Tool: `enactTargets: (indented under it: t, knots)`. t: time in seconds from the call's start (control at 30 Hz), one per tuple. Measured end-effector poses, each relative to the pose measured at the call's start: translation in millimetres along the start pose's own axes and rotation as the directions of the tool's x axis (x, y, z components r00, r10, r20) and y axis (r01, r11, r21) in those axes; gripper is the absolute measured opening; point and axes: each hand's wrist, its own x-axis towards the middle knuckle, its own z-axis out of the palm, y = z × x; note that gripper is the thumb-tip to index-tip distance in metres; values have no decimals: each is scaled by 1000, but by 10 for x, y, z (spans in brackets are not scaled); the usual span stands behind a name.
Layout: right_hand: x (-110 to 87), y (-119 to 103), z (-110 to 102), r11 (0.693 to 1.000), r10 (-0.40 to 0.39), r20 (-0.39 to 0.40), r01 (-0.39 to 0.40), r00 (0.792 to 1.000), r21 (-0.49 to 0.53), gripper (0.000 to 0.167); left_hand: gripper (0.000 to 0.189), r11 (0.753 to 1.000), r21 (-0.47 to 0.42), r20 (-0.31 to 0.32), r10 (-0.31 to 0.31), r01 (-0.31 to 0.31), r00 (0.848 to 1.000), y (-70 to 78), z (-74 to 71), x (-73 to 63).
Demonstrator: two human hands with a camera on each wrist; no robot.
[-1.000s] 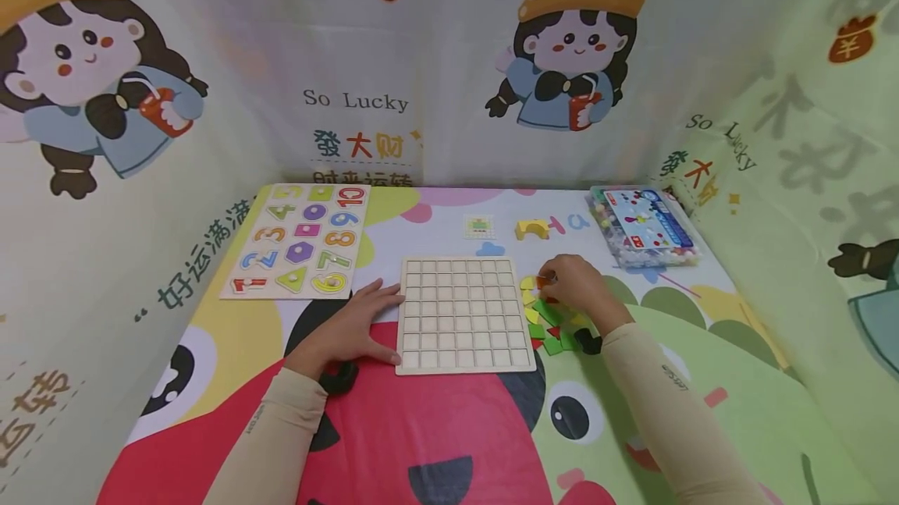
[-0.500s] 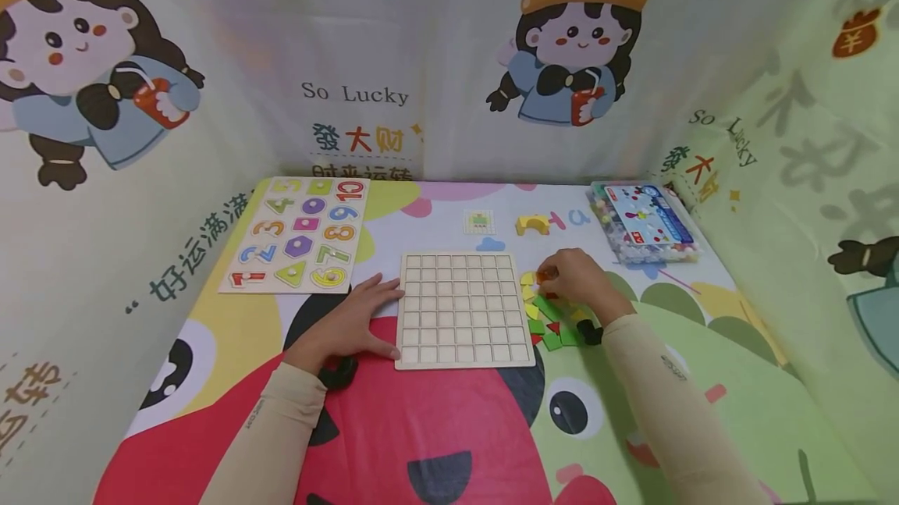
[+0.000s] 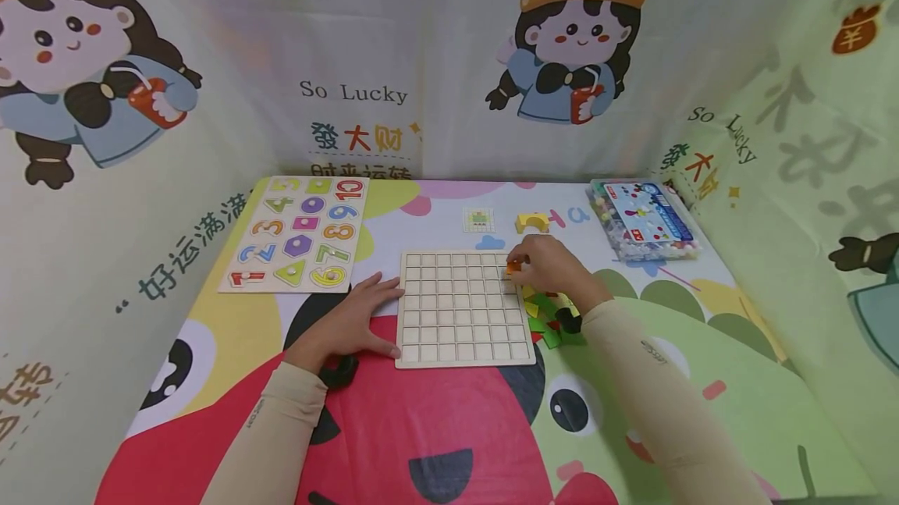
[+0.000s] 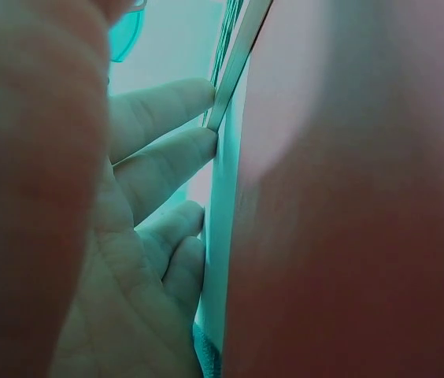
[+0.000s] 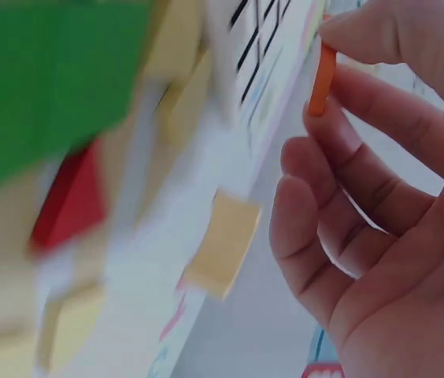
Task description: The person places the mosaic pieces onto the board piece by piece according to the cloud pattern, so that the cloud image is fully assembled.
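A pale wooden grid board lies flat in the middle of the table. My left hand is spread beside its left edge; in the left wrist view the straight fingertips touch the board's side. Over the board's upper right corner, my right hand pinches a small orange block between thumb and fingers. Just right of the board, partly under the right hand and wrist, lies a loose pile of small pieces: green pieces, yellow ones and red ones.
A wooden number-and-shape puzzle lies at the back left. Behind the board are a small patterned card, a yellow arch block and coloured letters. A clear plastic box of beads stands at the back right.
My right hand has moved left from the pile to the board's upper right corner, carrying the orange block. The left hand has stayed at the board's left edge.
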Motion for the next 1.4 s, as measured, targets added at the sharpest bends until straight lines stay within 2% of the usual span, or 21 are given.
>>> enactTargets:
  t: [0.17, 0.3, 0.77, 0.97, 1.4]
  knots:
    - [233, -181, 95, 997, -79, 40, 79, 996, 9, 18, 107, 1000, 4, -4, -9, 9, 1000, 0, -5, 1]
    - [358, -280, 180, 994, -111, 70, 109, 991, 30, 18, 107, 1000, 9, 0, -8, 8, 1000, 2, 1, 2]
    - [558, -413, 363, 986, -160, 127, 153, 979, 63, 19, 108, 1000, -5, -2, -1, 1, 1000, 3, 18, -1]
    - [582, -431, 390, 987, -158, 139, 153, 978, 45, 21, 109, 1000, -13, -1, -2, 2, 1000, 19, 17, 1]
    - [574, -420, 403, 989, -106, 143, 89, 984, 117, 26, 108, 1000, 0, -4, 3, -3, 1000, 14, 17, 7]
